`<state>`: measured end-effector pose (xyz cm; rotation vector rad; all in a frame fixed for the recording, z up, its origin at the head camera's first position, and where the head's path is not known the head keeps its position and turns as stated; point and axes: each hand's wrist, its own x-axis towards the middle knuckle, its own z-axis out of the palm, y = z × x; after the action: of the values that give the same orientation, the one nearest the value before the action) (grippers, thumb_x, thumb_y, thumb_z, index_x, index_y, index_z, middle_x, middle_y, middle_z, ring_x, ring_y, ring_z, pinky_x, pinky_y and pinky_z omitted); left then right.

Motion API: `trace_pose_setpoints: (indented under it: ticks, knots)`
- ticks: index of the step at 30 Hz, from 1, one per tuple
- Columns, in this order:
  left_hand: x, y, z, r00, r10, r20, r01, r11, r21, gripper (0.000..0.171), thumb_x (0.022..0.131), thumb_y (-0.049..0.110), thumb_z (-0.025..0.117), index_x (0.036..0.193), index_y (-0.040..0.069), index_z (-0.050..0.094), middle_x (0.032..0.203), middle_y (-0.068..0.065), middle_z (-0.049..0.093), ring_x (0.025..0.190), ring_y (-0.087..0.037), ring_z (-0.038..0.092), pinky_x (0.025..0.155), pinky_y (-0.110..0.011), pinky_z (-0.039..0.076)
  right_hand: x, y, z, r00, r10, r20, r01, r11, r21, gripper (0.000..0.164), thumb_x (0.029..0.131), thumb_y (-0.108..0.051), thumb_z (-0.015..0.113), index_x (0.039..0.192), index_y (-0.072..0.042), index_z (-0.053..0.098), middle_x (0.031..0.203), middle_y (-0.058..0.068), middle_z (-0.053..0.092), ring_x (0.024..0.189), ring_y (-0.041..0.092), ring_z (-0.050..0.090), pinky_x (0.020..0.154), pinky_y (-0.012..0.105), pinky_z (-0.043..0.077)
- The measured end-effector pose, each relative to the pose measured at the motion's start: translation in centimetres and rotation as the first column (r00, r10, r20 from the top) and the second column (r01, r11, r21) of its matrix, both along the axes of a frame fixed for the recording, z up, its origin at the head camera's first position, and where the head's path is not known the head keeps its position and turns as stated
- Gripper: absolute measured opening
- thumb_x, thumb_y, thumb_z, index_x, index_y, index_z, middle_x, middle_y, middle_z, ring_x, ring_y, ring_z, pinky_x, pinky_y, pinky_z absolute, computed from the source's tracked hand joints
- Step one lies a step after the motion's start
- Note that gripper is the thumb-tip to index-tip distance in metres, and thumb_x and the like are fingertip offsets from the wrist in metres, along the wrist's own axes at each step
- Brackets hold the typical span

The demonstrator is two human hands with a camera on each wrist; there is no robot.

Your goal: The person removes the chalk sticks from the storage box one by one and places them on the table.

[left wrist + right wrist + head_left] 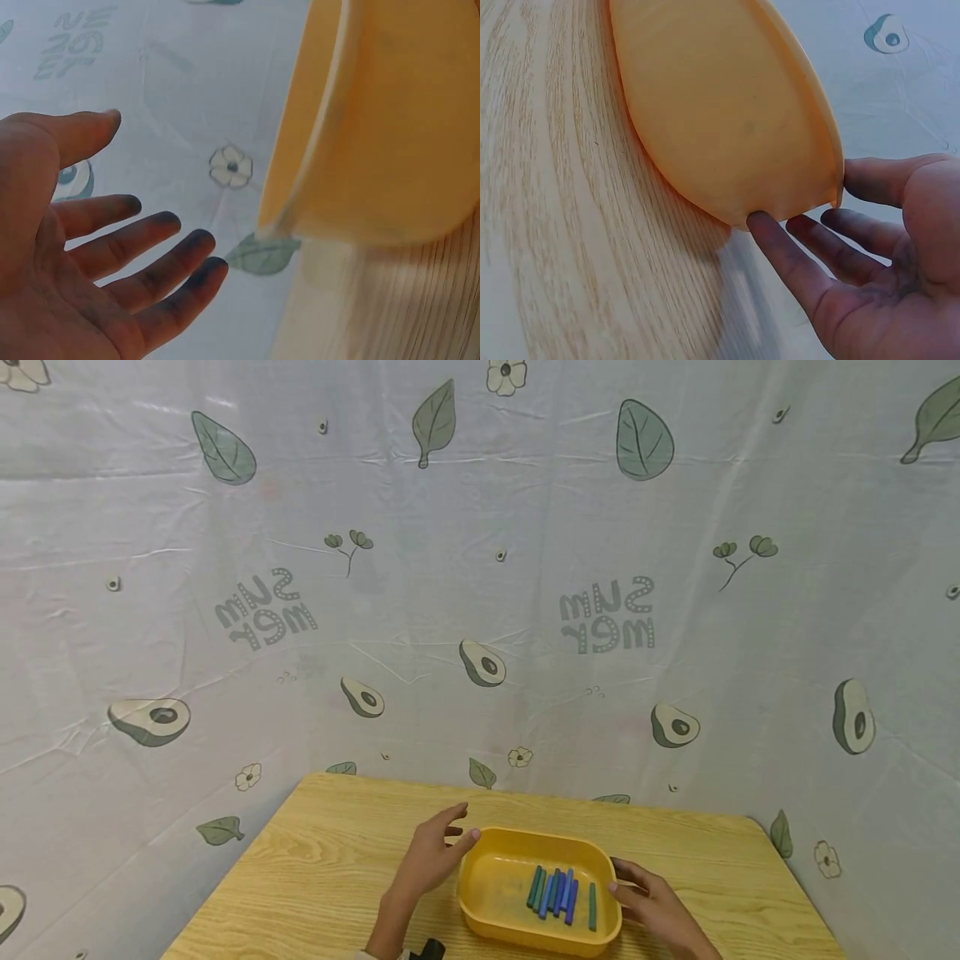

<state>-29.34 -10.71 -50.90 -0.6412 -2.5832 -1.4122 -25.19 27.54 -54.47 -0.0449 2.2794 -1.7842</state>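
Note:
A yellow plastic tray [487, 932] sits on the wooden table, with several green, blue and violet chalk sticks [555, 893] lying inside, mostly side by side. One green stick [592, 906] lies apart at the right. My left hand [433, 853] is beside the tray's left end, fingers spread and holding nothing; in the left wrist view its dark-smudged fingertips [201, 240] are apart from the tray wall. My right hand [652, 902] grips the tray's right end, thumb at the rim and fingers against the outer wall [720, 135]. Its fingers are smudged too.
The wood-grain table [337, 852] extends around the tray on both sides. Behind it hangs a pale sheet [420, 610] printed with leaves, flowers and avocados. A dark strap-like object [431, 950] shows at my left wrist.

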Motion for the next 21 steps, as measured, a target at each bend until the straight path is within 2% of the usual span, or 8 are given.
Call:
trace_pose_setpoints:
  ticks: [3,8,15,19,21]
  knots:
    - [-0.1,0.7,0.0,0.999,-0.033,0.000,0.033,0.999,0.036,0.061,0.109,0.043,0.063,0.154,0.002,0.056,0.147,-0.027,0.063,0.120,-0.046,0.072,0.090,-0.049,0.066,0.0,0.1,-0.1,1.000,-0.012,0.006,0.012,1.000,0.003,0.073,0.112,-0.027,0.060,0.161,0.016,0.029,0.156,0.043,0.042,0.133,0.048,0.063,0.098,0.050,0.063]
    - [-0.1,2.0,0.0,0.998,-0.045,0.032,0.043,0.997,0.063,0.053,0.108,0.040,0.064,0.147,0.005,0.064,0.138,-0.023,0.071,0.112,-0.039,0.076,0.087,-0.043,0.066,0.1,-0.1,-0.2,0.998,-0.056,0.014,0.056,0.998,0.012,0.069,0.111,-0.026,0.060,0.158,0.017,0.035,0.155,0.042,0.046,0.131,0.047,0.064,0.098,0.049,0.063]
    - [0.1,3.2,0.3,0.987,-0.077,0.138,0.063,0.992,0.105,0.046,0.108,0.036,0.066,0.144,0.008,0.068,0.133,-0.017,0.074,0.107,-0.032,0.078,0.075,-0.030,0.064,0.2,-0.8,-0.4,0.988,-0.156,0.012,0.156,0.987,0.029,0.063,0.110,-0.024,0.063,0.153,0.018,0.043,0.152,0.041,0.050,0.126,0.046,0.067,0.094,0.048,0.065]
    - [0.1,3.6,0.3,0.978,-0.116,0.172,0.098,0.989,0.112,0.044,0.108,0.035,0.065,0.143,0.008,0.069,0.133,-0.018,0.074,0.107,-0.037,0.078,0.073,-0.032,0.064,0.3,-1.1,-0.6,0.977,-0.214,0.015,0.213,0.976,0.046,0.059,0.108,-0.023,0.066,0.150,0.015,0.050,0.149,0.038,0.055,0.123,0.043,0.070,0.090,0.047,0.066]
    - [0.0,3.7,0.3,0.971,-0.139,0.193,0.116,0.985,0.126,0.044,0.108,0.034,0.065,0.142,0.007,0.069,0.134,-0.018,0.074,0.108,-0.039,0.077,0.075,-0.039,0.066,0.3,-1.1,-0.7,0.977,-0.213,0.009,0.213,0.975,0.057,0.060,0.108,-0.025,0.066,0.150,0.015,0.050,0.148,0.038,0.056,0.122,0.043,0.070,0.090,0.047,0.066]
